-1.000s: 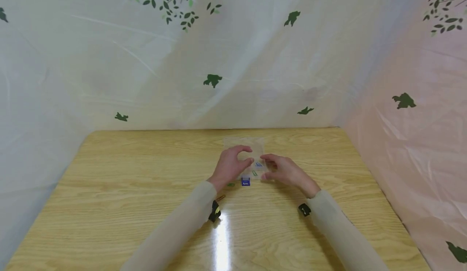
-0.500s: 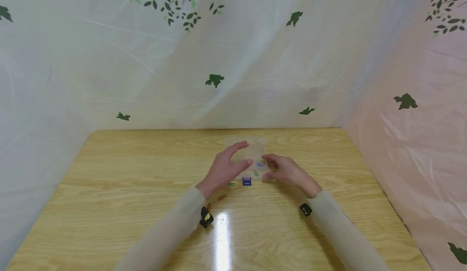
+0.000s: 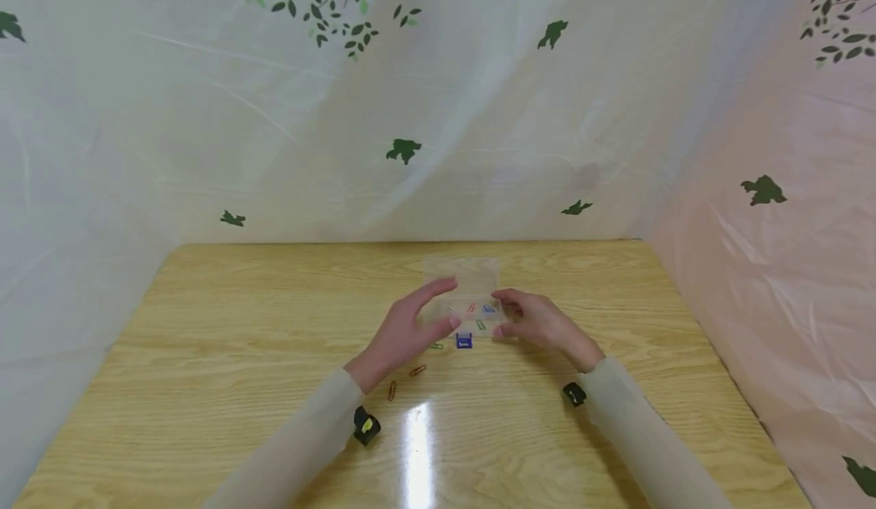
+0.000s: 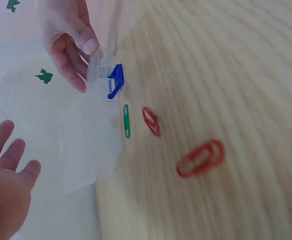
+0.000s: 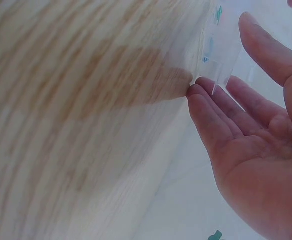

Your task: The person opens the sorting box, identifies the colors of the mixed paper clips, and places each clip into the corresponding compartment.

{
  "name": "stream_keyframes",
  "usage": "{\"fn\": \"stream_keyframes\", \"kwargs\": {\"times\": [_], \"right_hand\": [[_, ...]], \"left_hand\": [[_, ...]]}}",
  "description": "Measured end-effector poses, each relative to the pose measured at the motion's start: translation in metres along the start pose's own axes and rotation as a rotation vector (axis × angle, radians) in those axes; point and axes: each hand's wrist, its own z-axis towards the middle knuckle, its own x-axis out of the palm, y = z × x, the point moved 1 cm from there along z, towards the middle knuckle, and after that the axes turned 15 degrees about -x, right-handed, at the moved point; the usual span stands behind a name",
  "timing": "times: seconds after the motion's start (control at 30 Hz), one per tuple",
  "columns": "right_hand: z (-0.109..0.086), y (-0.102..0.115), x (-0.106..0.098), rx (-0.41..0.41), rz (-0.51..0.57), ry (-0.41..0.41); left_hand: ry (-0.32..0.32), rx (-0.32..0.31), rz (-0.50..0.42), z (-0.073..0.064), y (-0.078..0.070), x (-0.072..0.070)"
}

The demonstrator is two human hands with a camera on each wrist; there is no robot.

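Observation:
A clear plastic box (image 3: 472, 288) lies at the back middle of the table, its see-through lid laid back and a blue latch (image 3: 464, 341) at its front. Inside are a red paper clip (image 3: 471, 308), a blue one and a green one (image 3: 481, 325). My right hand (image 3: 544, 325) grips the box's right side between thumb and fingers. Over the left part of the box hovers my left hand (image 3: 400, 338), its fingers spread and holding nothing. On the table before the box lie a loose green paper clip (image 4: 126, 121) and two red ones, the nearer paper clip (image 4: 201, 158) blurred in the left wrist view.
The wooden table (image 3: 239, 341) meets a pale leaf-patterned curtain (image 3: 308, 151) at the back. More curtain hangs at both sides. A bright light reflection lies on the table in front.
My left hand has drawn back left and toward me from the box, uncovering the red clip inside and the loose red clips on the table. My right hand stays at the box.

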Motion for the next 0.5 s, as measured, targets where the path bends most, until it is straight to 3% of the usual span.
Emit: {"fn": "stream_keyframes", "kwargs": {"times": [0.23, 0.5], "right_hand": [[-0.002, 0.001, 0.000, 0.003, -0.005, 0.003], [-0.001, -0.001, 0.001, -0.009, -0.029, 0.006]], "left_hand": [[-0.008, 0.046, 0.027, -0.015, 0.008, -0.004], [0.101, 0.039, 0.153, -0.023, 0.025, -0.009]]}}
